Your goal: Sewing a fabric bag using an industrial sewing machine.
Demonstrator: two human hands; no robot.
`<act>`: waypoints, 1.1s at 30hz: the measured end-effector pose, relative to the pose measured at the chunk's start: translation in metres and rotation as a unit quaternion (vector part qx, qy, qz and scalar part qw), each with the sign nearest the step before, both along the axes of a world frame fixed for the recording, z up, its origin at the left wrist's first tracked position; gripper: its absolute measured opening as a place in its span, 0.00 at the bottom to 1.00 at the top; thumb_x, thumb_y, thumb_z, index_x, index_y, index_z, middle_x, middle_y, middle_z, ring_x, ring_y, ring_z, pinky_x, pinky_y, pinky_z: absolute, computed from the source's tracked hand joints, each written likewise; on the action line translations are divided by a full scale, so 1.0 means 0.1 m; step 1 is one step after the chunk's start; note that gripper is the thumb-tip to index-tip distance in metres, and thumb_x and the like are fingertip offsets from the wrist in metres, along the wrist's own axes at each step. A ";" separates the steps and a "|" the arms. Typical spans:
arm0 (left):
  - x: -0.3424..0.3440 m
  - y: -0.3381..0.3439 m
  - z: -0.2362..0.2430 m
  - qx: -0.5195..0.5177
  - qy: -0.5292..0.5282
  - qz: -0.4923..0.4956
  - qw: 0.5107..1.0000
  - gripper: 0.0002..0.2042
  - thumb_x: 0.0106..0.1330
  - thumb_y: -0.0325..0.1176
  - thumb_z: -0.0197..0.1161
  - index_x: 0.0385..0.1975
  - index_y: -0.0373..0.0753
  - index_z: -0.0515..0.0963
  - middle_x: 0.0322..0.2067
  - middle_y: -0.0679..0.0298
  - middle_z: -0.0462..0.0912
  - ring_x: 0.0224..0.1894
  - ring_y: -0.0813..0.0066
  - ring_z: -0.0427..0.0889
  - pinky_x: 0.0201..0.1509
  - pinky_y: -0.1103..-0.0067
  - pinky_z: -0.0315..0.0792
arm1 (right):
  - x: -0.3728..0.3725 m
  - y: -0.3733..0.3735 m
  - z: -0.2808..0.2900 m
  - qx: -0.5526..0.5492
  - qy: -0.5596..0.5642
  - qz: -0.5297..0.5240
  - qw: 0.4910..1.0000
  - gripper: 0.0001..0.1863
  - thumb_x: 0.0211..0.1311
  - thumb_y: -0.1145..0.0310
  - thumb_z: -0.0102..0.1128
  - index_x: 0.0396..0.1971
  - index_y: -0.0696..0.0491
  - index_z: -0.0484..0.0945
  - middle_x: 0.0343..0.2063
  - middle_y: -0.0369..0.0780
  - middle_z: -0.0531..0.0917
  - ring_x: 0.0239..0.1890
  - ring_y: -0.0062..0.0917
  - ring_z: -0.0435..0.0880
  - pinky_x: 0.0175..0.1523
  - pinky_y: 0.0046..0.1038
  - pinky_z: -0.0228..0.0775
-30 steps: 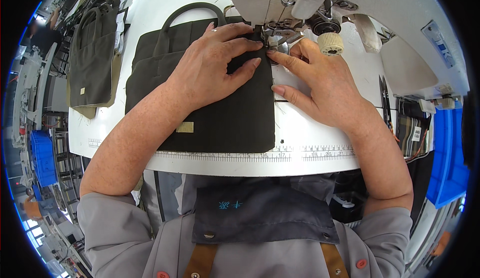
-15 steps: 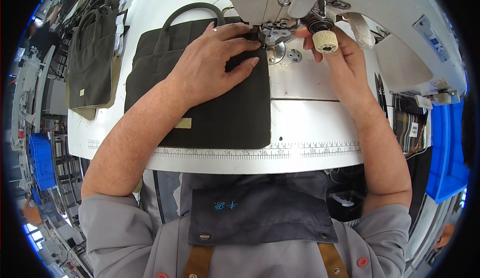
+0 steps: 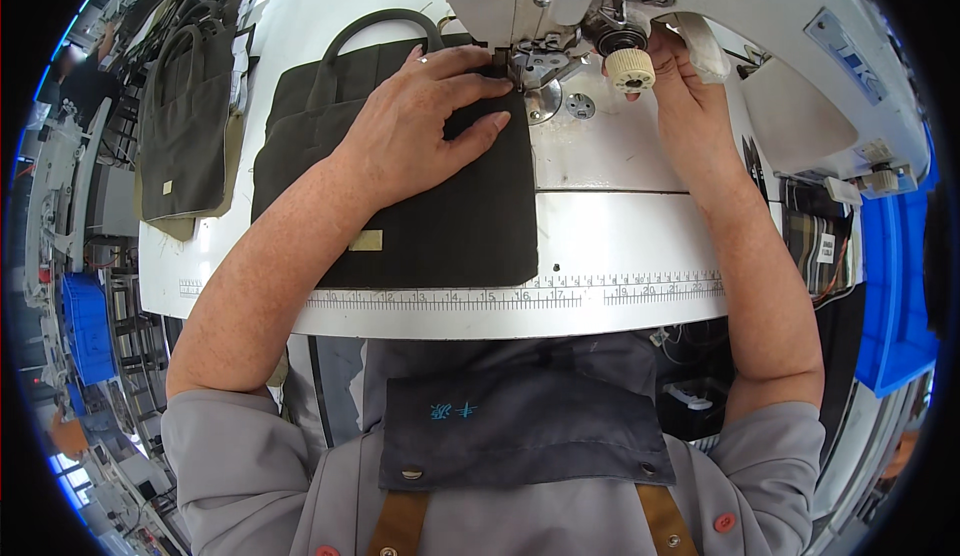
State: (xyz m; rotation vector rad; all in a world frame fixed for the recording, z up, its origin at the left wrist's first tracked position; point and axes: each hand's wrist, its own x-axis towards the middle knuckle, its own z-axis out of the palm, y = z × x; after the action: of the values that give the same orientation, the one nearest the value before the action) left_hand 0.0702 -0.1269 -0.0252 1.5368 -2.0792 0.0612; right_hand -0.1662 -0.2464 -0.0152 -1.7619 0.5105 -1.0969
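Observation:
My left hand (image 3: 425, 121) lies with spread fingers on a dark olive fabric bag (image 3: 450, 226) that has a loop handle (image 3: 385, 18) and a small pale label. Its fingertips press close to the presser foot (image 3: 530, 68) of a white sewing machine (image 3: 740, 6), where the bag's right edge meets the foot. My right hand (image 3: 695, 96) is raised beside the machine head, behind and to the right of a cream ribbed knob (image 3: 630, 71). The knob and a pale machine part hide most of its fingers, so its grip is unclear.
Another olive bag (image 3: 185, 166) lies at the table's left. A printed ruler strip (image 3: 450, 298) runs along the front edge. Black pointed tools (image 3: 755, 168) lie right of my right forearm. Blue bins (image 3: 890, 296) stand beyond the table on the right, and another blue bin (image 3: 88, 326) on the left.
My right hand has drawn back from beside the presser foot, up and right behind the knob. My left hand stays spread on the bag. The whole view has shifted slightly.

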 end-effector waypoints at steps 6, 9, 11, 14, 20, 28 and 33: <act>0.01 0.06 -0.03 0.021 -0.018 0.003 1.000 0.17 0.71 0.43 0.66 0.55 0.44 0.84 0.61 0.56 0.79 0.64 0.54 0.77 0.74 0.50 0.65 | -0.01 -0.04 0.00 0.000 0.008 0.017 1.000 0.21 0.79 0.51 0.56 0.39 0.55 0.85 0.29 0.33 0.84 0.30 0.15 0.72 0.40 0.21 0.66; 0.00 0.06 -0.02 0.023 -0.013 0.001 1.000 0.17 0.71 0.43 0.66 0.55 0.44 0.84 0.62 0.56 0.79 0.64 0.54 0.77 0.75 0.49 0.64 | -0.02 -0.04 -0.01 0.002 0.017 0.018 1.000 0.21 0.79 0.51 0.56 0.39 0.55 0.86 0.29 0.32 0.84 0.30 0.15 0.72 0.40 0.21 0.66; -0.01 0.06 0.00 0.029 -0.002 0.000 1.000 0.17 0.68 0.37 0.69 0.56 0.44 0.85 0.61 0.54 0.79 0.63 0.51 0.80 0.76 0.51 0.62 | -0.01 -0.04 -0.01 0.005 0.016 0.014 1.000 0.21 0.79 0.51 0.56 0.39 0.55 0.86 0.29 0.32 0.84 0.30 0.14 0.72 0.39 0.20 0.66; -0.02 0.10 0.02 0.036 0.001 -0.005 0.999 0.17 0.68 0.36 0.69 0.56 0.44 0.85 0.61 0.54 0.80 0.63 0.52 0.80 0.76 0.50 0.62 | 0.00 -0.03 -0.01 0.004 0.017 0.009 1.000 0.21 0.79 0.51 0.56 0.39 0.55 0.86 0.29 0.32 0.84 0.30 0.14 0.72 0.39 0.20 0.66; -0.04 0.12 0.03 0.042 0.003 -0.010 0.999 0.17 0.68 0.36 0.70 0.56 0.44 0.85 0.61 0.55 0.80 0.64 0.52 0.80 0.76 0.49 0.62 | 0.00 -0.01 0.00 0.009 0.015 0.005 1.000 0.22 0.79 0.51 0.56 0.38 0.55 0.87 0.27 0.31 0.83 0.30 0.14 0.73 0.39 0.20 0.68; -0.03 0.10 0.02 0.032 0.000 -0.005 0.999 0.17 0.67 0.35 0.70 0.55 0.43 0.85 0.60 0.55 0.80 0.63 0.52 0.80 0.75 0.52 0.63 | -0.01 0.00 0.01 0.023 0.043 -0.001 0.999 0.25 0.79 0.47 0.56 0.35 0.54 0.88 0.25 0.30 0.81 0.30 0.13 0.73 0.38 0.19 0.66; 0.02 -0.03 0.02 0.008 -0.006 -0.012 1.000 0.16 0.66 0.35 0.71 0.52 0.38 0.85 0.55 0.54 0.83 0.58 0.52 0.82 0.68 0.61 0.72 | -0.08 -0.07 -0.08 0.000 0.086 0.032 0.996 0.27 0.78 0.45 0.56 0.35 0.54 0.89 0.23 0.30 0.80 0.30 0.12 0.73 0.39 0.19 0.65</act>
State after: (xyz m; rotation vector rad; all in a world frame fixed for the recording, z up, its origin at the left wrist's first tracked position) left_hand 0.0724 -0.1299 -0.0234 1.5241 -2.1111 0.0451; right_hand -0.1740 -0.2529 -0.0227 -1.8706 0.5543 -0.9060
